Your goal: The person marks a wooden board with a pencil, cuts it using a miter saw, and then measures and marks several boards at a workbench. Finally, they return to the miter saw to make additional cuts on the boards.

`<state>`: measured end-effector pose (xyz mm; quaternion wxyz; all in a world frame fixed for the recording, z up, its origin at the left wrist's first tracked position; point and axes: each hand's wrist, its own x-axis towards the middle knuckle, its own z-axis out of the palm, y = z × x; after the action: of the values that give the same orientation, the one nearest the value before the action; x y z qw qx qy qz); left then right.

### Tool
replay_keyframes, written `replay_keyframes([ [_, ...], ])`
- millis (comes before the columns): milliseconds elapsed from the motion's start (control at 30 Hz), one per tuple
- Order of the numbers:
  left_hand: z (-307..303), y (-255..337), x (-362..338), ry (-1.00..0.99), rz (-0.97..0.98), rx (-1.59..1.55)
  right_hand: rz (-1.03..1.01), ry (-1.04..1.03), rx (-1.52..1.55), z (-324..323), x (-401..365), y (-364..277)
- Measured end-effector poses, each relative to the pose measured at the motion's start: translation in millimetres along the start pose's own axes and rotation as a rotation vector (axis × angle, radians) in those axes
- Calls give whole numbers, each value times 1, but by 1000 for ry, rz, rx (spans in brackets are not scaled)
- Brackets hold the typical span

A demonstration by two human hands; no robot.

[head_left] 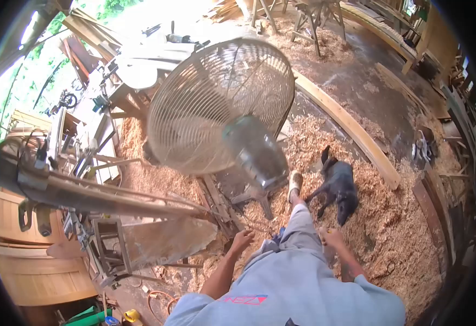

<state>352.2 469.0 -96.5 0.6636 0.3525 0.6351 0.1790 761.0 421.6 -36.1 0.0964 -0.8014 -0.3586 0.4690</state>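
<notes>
My left hand (242, 240) hangs beside my left hip, its fingers loosely bent and apart, with nothing visible in them. On the other side, my right hand (333, 238) is closed near my right thigh. A small yellowish spot shows at its fingers, too small to name. In front of me stands a large fan (194, 130) with a round wire cage and a dark motor housing (257, 155); neither hand touches it. My shoe (295, 183) is on the shavings just right of the fan's housing. A black dog (338, 187) is close to my right hand, apart from it.
Wood shavings (395, 239) cover much of the floor. A long plank (352, 127) lies ahead to the right. Panelled wooden doors (45, 274) and a small wooden frame (110, 247) are at left. A long beam-like bar (102, 195) crosses the left side. Sawhorses (311, 30) stand at the back.
</notes>
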Motion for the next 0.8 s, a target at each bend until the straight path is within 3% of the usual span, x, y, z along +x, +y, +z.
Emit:
replay_keyframes([
  [67, 10, 40, 9, 12, -16, -22, -209, -100, -287, 9, 63, -11],
  [133, 6, 62, 24, -46, 32, 25, -271, -55, -358, 26, 125, -6],
  [167, -2, 69, 39, -57, 16, 287, -322, -14, -449, 15, 163, -19],
  [200, 0, 74, 42, -12, -137, 68, -339, -6, -437, -8, 184, -42],
  [233, -2, 74, 40, 33, -161, -69, -305, -28, -392, -36, 187, -66],
  [267, -28, 4, 74, -100, -31, -277, -267, -52, -352, -62, 194, -88],
  [300, -35, 7, 54, -13, -97, -105, -276, 17, -318, -77, 212, -94],
  [367, -37, 34, 20, 123, -304, 167, -229, 60, -200, -118, 224, -134],
  [500, -26, 59, 12, 220, -443, 197, -268, 7, -275, -169, 256, -193],
  [633, 8, 91, 43, 245, -436, 201, -407, -110, -429, -180, 309, -235],
  [800, 50, 129, 101, 250, -347, 196, -610, -244, -530, -198, 321, -364],
])
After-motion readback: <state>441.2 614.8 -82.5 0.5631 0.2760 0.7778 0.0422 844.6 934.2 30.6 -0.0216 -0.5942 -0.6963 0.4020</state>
